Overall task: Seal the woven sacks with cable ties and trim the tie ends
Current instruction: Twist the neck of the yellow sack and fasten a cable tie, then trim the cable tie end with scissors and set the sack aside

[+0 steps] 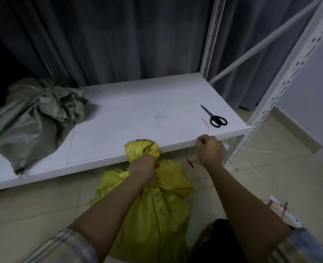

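Note:
A yellow woven sack (pixel 157 209) stands on the tiled floor against the front edge of the white shelf (pixel 138 114). My left hand (pixel 142 168) grips its bunched neck, and the sack's top puffs out above my fist. A red cable tie (pixel 157 165) shows at the neck beside that hand. My right hand (pixel 209 149) is curled into a fist to the right of the sack, at the shelf's edge; I see nothing in it. Black-handled scissors (pixel 214 117) lie on the shelf's right part, with a thin red tie piece (pixel 205 123) beside them.
A crumpled green woven sack (pixel 35 118) lies on the shelf's left end. The perforated white rack post (pixel 282 88) rises at the right. A red scrap (pixel 190 164) lies on the floor under the shelf edge. White paper with red ties (pixel 282 209) lies at the right.

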### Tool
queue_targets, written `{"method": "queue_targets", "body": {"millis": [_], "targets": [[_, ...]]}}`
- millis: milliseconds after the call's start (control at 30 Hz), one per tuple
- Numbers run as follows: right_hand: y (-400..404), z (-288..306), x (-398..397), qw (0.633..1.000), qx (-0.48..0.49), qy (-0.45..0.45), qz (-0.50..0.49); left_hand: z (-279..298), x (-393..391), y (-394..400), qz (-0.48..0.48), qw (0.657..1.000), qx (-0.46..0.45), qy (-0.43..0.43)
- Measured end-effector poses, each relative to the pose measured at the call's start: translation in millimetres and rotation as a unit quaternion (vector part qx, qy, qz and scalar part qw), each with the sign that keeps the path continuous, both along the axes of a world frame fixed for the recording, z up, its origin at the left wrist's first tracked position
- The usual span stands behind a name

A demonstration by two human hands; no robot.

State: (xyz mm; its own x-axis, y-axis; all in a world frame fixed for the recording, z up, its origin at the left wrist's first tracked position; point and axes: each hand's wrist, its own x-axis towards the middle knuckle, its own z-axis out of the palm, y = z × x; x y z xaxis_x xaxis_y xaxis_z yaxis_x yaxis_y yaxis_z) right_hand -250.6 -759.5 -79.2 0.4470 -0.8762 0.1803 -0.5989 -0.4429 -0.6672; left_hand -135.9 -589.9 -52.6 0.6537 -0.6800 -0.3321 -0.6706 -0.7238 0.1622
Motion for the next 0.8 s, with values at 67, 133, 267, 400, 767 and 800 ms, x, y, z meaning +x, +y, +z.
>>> {"method": "queue_targets", "body": {"millis": [67, 133, 267, 400, 767, 800], "targets": [[-28, 0, 7, 0.999, -0.036, 0.023, -0.03, 0, 1, -23, -0.058, 0.993, 0.089, -0.043], [-57, -3, 17, 0.995, -0.073, 0.045, -0.047, 4, 3, -44, -0.113, 0.977, 0.166, -0.079], [-103, -11, 36, 0.985, -0.092, 0.132, -0.069, 3, 9, -74, -0.198, 0.939, 0.255, -0.121], [-127, -17, 51, 0.965, -0.093, 0.226, -0.091, -1, 14, -88, -0.228, 0.913, 0.313, -0.127], [-121, 12, 57, 0.965, -0.066, 0.229, -0.112, 4, 9, -72, -0.252, 0.899, 0.318, -0.163], [-112, 16, 57, 0.967, -0.091, 0.215, -0.102, 3, 8, -66, -0.242, 0.903, 0.312, -0.168]]}}
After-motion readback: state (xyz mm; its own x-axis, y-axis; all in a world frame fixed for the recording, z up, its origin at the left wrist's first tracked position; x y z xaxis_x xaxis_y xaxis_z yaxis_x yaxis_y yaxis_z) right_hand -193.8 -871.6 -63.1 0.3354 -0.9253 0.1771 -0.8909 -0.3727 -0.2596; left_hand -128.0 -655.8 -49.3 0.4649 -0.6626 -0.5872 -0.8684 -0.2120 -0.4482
